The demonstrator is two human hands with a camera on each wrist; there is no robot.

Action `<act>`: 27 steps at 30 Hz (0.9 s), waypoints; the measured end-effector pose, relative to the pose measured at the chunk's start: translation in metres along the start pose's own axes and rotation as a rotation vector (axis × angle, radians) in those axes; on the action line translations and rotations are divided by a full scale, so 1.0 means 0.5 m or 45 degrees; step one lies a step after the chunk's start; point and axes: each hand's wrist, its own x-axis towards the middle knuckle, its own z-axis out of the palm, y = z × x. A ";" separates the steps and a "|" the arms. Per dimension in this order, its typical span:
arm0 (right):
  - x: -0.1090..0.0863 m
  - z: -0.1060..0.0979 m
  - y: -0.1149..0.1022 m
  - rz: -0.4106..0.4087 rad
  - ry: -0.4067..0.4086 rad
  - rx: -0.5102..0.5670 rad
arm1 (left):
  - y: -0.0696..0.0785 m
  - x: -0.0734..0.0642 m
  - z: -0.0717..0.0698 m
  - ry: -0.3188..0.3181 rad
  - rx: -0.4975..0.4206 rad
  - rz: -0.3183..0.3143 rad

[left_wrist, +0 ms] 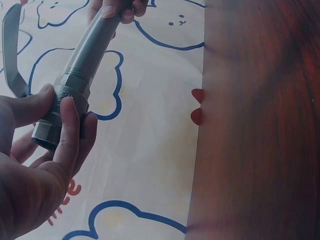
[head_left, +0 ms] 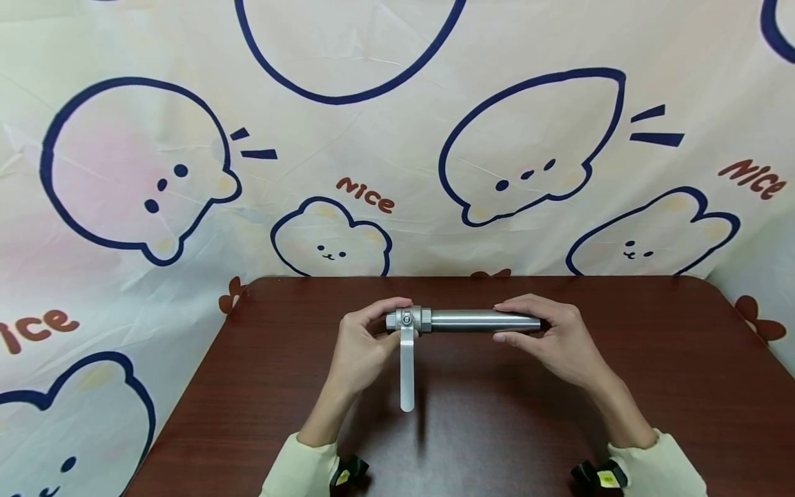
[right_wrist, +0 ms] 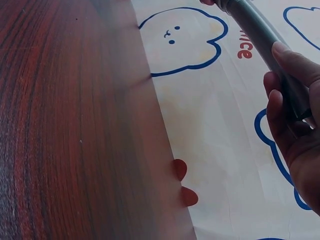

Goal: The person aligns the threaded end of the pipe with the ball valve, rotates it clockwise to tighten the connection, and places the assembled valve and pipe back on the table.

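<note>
A metal ball valve (head_left: pixel 406 319) with a flat lever handle (head_left: pixel 406 376) is joined end to end with a smooth steel pipe (head_left: pixel 472 320). Both are held level above the table. My left hand (head_left: pixel 366 348) grips the valve body, thumb on one side and fingers on the other; the lever points toward me. Around the pipe's far right end curl the thumb and fingers of my right hand (head_left: pixel 559 338). In the left wrist view the valve's open end (left_wrist: pixel 45 137) faces the palm. The right wrist view shows the pipe (right_wrist: pixel 265 42) running down into the right hand.
Below the hands lies a dark brown wooden table (head_left: pixel 261 414) with rounded back corners. Behind it hangs a pale cloth (head_left: pixel 397 152) with cartoon bears. Black straps with yellow labels (head_left: pixel 607 478) sit at both wrists by the light sleeves (head_left: pixel 658 469).
</note>
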 end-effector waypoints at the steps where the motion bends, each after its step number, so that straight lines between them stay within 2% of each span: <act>1: 0.000 0.000 -0.001 0.004 -0.002 -0.003 | 0.000 0.000 0.000 0.000 0.000 0.000; 19: -0.002 -0.006 -0.005 0.098 -0.053 -0.030 | 0.000 -0.001 0.000 -0.008 0.028 0.039; 27: -0.001 -0.004 -0.003 0.106 -0.048 -0.070 | -0.001 0.001 0.002 0.003 0.024 0.042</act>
